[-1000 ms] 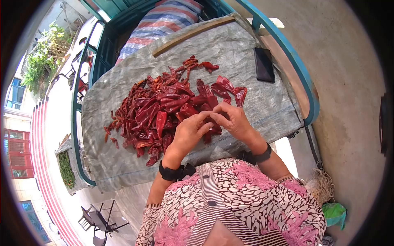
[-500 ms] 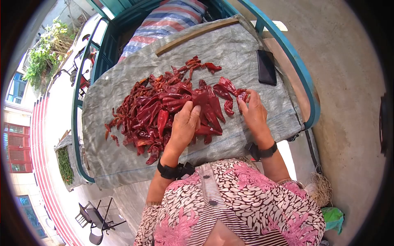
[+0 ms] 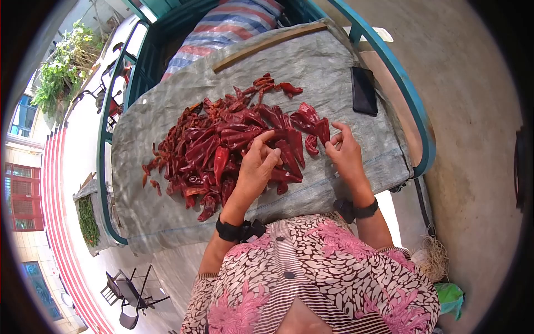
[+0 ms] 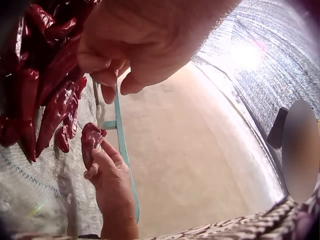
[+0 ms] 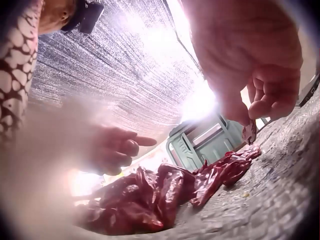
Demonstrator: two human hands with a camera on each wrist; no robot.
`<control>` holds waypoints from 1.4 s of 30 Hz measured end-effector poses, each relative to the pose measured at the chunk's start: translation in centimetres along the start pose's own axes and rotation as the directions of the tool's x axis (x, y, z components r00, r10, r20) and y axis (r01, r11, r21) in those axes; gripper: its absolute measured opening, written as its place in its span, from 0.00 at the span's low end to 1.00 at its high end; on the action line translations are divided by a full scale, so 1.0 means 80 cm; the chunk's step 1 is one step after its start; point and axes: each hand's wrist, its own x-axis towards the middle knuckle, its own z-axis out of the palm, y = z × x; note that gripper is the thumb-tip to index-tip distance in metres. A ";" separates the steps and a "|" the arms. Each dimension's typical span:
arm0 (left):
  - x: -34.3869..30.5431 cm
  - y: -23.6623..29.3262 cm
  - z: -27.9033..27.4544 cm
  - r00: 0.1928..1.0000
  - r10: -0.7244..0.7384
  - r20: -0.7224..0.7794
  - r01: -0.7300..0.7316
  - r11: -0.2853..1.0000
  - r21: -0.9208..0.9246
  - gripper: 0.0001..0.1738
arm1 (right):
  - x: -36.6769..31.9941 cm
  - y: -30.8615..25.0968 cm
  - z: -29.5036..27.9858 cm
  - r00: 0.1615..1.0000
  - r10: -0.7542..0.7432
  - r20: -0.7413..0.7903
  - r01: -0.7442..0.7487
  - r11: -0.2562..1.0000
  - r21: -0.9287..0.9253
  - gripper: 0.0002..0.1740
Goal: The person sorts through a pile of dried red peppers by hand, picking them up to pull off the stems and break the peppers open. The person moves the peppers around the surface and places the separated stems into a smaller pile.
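My right hand (image 3: 346,155) pinches one dried red pepper (image 3: 322,131) between thumb and fingers, just right of the heap. In the left wrist view this pepper (image 4: 91,142) stands up from the fingertips; in the right wrist view only a bit of it shows below the fingers. My left hand (image 3: 256,170) hovers at the near side of the heap of red peppers (image 3: 214,145), holding nothing, its index finger pointing forward and the others loosely bent. Close by its fingertips lie several long glossy peppers (image 3: 289,156). A small curled pepper (image 3: 311,145) rests between the two hands.
A grey woven sheet (image 3: 361,147) lies under the peppers, with a wooden strip (image 3: 270,45) at its far edge. A black phone (image 3: 364,91) lies on the right. Teal metal rails (image 3: 409,106) flank the sheet, and a striped sack (image 3: 225,30) sits beyond.
My hands were together over the near peppers, then parted. The right hand reached right and took hold of a pepper; the left let go of one at the heap and drew back slightly.
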 end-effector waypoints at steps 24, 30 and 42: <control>-0.003 0.007 -0.003 0.987 -0.104 0.123 0.116 0.989 -0.091 0.25 | 0.080 0.000 0.034 0.980 -0.179 0.090 0.201 0.866 -0.458 0.20; -0.002 -0.006 -0.001 0.978 -0.133 0.160 0.147 0.986 -0.076 0.27 | 0.090 0.009 0.035 0.991 -0.109 0.083 0.125 0.969 -0.215 0.19; -0.002 0.000 -0.005 0.999 -0.032 0.028 0.035 0.994 -0.105 0.13 | 0.018 -0.065 0.002 0.769 -0.244 0.590 0.064 0.949 0.309 0.10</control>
